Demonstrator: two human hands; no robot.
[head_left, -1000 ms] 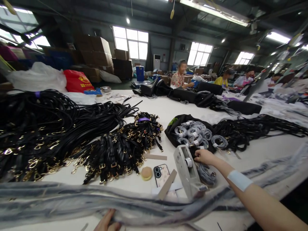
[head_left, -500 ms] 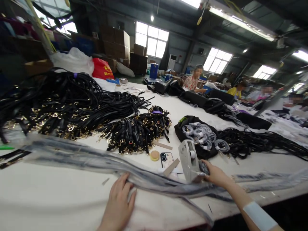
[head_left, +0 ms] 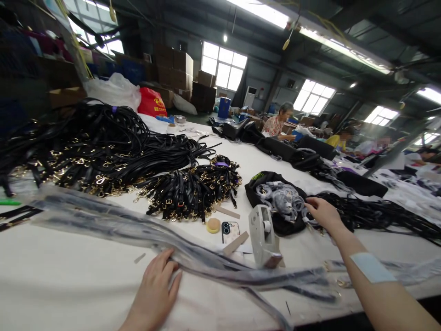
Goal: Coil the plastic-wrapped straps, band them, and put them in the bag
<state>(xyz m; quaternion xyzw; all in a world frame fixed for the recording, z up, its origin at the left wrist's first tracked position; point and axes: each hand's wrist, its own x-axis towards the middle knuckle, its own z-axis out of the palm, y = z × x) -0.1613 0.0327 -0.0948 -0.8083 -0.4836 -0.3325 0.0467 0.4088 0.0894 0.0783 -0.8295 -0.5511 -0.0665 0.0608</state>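
Observation:
My left hand [head_left: 155,282] lies on the white table, fingers spread, its fingertips at the near edge of long dark straps in clear plastic sleeves [head_left: 193,257]. My right hand [head_left: 324,214] reaches to the right side of a black cloth bag [head_left: 253,195] with an open top. Its fingers are apart beside the plastic-wrapped coiled straps [head_left: 284,202] heaped there, and I see nothing held in them. A grey tape dispenser [head_left: 263,239] stands in front of the bag, left of my right forearm.
Black straps with gold clasps [head_left: 113,156] pile up at the left, and a bundle of short buckled straps [head_left: 182,195] lies mid-table. A phone [head_left: 230,232], a yellow tape roll [head_left: 213,225] and more black straps [head_left: 372,211] lie around. A person [head_left: 275,124] sits across the table.
My right hand has moved from beside the tape dispenser up and right to the bag. The dark coil it held has left the hand; a similar one now tops the heap. My left hand stays flat.

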